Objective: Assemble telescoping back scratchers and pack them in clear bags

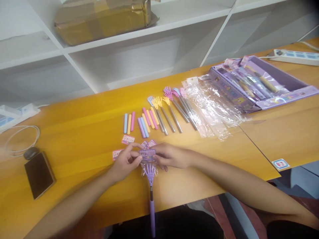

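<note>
A small printed card (147, 154) is pinched between my two hands, at the top of a clear plastic bag. My left hand (127, 161) grips its left end with thumb and fingers, and my right hand (171, 156) grips its right end. Below the card, inside the bag, lies a purple back scratcher (150, 174); its purple handle (152, 215) reaches past the table's front edge. Beyond my hands are more printed cards (128, 139), loose coloured handle sleeves (129, 123) in pink, yellow, blue and purple, and several back scratchers (168, 114) with bare metal rods.
Clear plastic bags (211, 109) lie in a pile at the right, against a purple display box (281, 99) holding bagged back scratchers. At the left are a dark phone-like slab (40, 176) and a cable (37, 132). White shelves (139, 56) with a taped carton (102, 20) stand behind the table.
</note>
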`<state>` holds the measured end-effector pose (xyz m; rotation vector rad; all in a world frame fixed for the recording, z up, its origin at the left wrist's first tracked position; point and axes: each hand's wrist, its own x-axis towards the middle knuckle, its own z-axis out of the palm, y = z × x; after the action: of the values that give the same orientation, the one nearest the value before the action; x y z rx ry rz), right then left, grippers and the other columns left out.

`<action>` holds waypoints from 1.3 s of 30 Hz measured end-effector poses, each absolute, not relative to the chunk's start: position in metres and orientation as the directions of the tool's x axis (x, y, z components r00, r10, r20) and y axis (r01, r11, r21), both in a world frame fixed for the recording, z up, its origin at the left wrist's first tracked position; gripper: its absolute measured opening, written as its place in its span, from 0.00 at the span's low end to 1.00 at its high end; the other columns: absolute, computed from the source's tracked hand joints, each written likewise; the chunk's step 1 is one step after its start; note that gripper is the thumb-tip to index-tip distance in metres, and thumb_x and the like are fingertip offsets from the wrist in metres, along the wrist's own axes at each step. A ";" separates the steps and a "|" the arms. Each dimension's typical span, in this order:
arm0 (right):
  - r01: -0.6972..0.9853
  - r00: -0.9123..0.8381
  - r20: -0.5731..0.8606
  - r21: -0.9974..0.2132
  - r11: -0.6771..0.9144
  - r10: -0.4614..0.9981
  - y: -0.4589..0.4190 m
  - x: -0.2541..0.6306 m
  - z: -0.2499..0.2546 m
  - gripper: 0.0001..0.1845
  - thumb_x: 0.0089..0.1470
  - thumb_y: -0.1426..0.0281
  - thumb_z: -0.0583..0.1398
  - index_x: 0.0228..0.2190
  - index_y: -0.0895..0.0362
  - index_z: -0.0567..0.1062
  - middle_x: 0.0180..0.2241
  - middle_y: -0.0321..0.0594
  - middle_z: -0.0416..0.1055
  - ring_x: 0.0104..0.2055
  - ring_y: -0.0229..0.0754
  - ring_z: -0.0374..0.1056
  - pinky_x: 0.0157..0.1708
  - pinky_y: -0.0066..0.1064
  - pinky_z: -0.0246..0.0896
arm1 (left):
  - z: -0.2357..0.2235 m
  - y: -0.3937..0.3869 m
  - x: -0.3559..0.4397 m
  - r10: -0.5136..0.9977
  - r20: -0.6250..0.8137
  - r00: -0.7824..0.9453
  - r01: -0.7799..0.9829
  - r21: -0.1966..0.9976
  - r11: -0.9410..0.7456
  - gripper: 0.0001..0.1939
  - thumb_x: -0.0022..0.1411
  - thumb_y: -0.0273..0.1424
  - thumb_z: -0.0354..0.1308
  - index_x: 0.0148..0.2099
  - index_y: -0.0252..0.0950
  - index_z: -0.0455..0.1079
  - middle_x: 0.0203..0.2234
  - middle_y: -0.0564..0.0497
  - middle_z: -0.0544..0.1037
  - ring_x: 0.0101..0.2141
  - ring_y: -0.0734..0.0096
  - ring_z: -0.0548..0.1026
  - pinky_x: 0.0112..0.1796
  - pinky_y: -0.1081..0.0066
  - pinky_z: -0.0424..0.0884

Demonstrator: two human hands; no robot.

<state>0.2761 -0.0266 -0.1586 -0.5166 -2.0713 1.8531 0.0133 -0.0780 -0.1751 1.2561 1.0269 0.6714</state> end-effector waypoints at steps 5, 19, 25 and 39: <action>0.036 -0.822 -0.029 -0.999 0.001 0.568 -0.027 0.275 -0.162 0.14 0.73 0.59 0.54 0.42 0.57 0.70 0.27 0.30 0.70 0.23 0.32 0.70 0.24 0.24 0.68 | -0.171 -0.072 0.016 0.898 -0.260 0.355 0.095 0.966 0.242 0.21 0.68 0.42 0.65 0.56 0.38 0.64 0.28 0.52 0.83 0.30 0.66 0.82 0.36 0.70 0.74; 0.240 -0.876 -0.336 -0.926 -0.293 0.346 -0.050 0.248 -0.145 0.31 0.50 0.46 0.73 0.36 0.58 0.69 0.29 0.30 0.69 0.26 0.31 0.65 0.24 0.23 0.60 | -0.178 -0.062 0.011 0.970 -0.104 -0.221 -0.081 0.993 0.088 0.27 0.59 0.47 0.71 0.49 0.39 0.64 0.27 0.56 0.81 0.22 0.75 0.75 0.24 0.79 0.71; 0.145 -0.759 -0.262 -0.960 -0.239 0.595 -0.066 0.261 -0.163 0.28 0.52 0.49 0.73 0.39 0.58 0.72 0.33 0.33 0.72 0.33 0.34 0.66 0.34 0.27 0.62 | -0.176 -0.057 0.012 0.968 -0.138 -0.208 -0.155 0.982 0.106 0.27 0.59 0.47 0.73 0.50 0.39 0.64 0.34 0.53 0.83 0.31 0.69 0.83 0.28 0.77 0.74; 0.297 -0.357 -0.014 -0.950 0.099 0.934 -0.009 0.342 -0.133 0.16 0.64 0.56 0.63 0.41 0.57 0.76 0.40 0.42 0.77 0.42 0.42 0.73 0.49 0.37 0.67 | -0.178 -0.075 0.012 0.932 0.027 0.362 0.059 0.997 -0.052 0.14 0.77 0.42 0.54 0.46 0.35 0.70 0.32 0.47 0.82 0.28 0.68 0.81 0.31 0.69 0.77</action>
<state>0.3425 -0.0087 -0.1333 -1.2115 -1.7410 1.2723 0.0122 -0.0748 -0.1782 1.4403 0.9592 0.9262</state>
